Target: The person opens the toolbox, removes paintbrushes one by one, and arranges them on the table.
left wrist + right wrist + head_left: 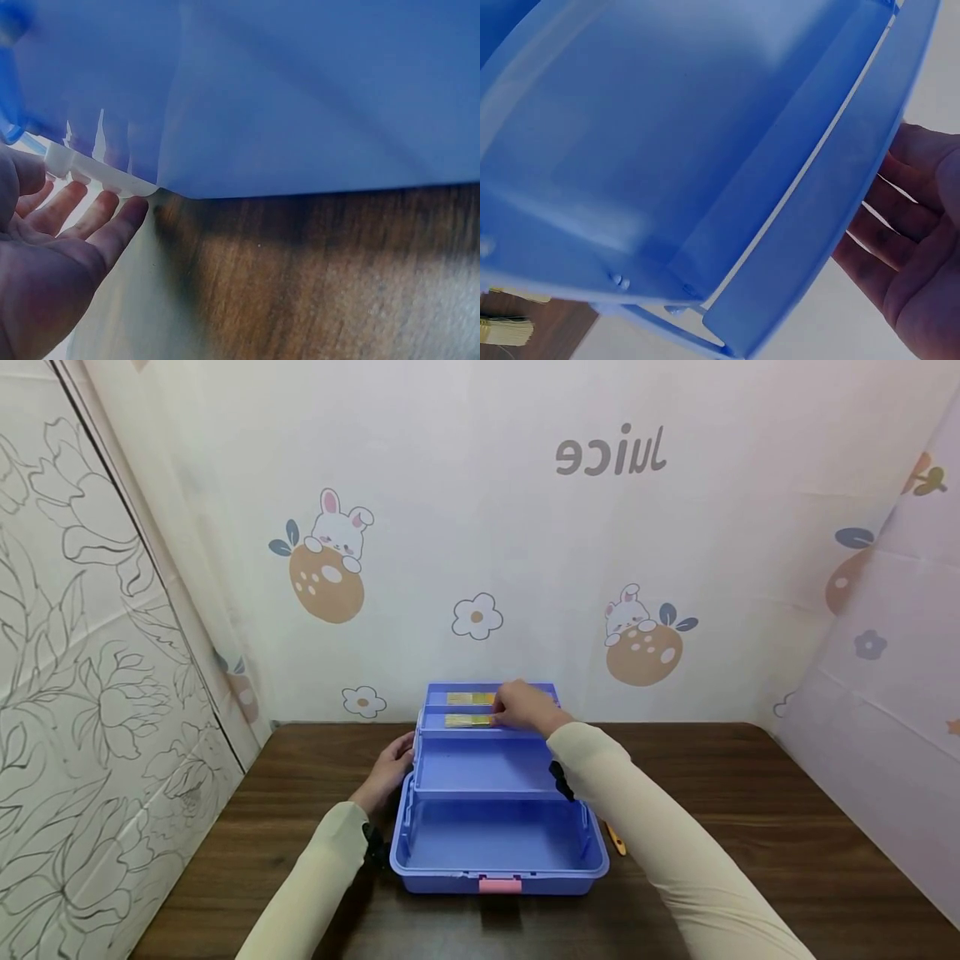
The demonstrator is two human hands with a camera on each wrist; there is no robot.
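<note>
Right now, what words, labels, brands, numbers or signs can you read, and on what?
"Juice": grey, mirror-reversed, on the cloth backdrop.
Blue box: no text I can read.
Brushes in its trays: too small to tell if anything is printed on them.
Both wrist views: no readable text.

The box (495,835) is blue, its latch (500,887) pink. The brush hair (459,721) is pale yellow. The surface (720,827) is brown with dark streaks. The sleeves (652,818) are cream. White bunnies (337,532) and tan fruit (318,597) dot the white curtain (465,527).
</note>
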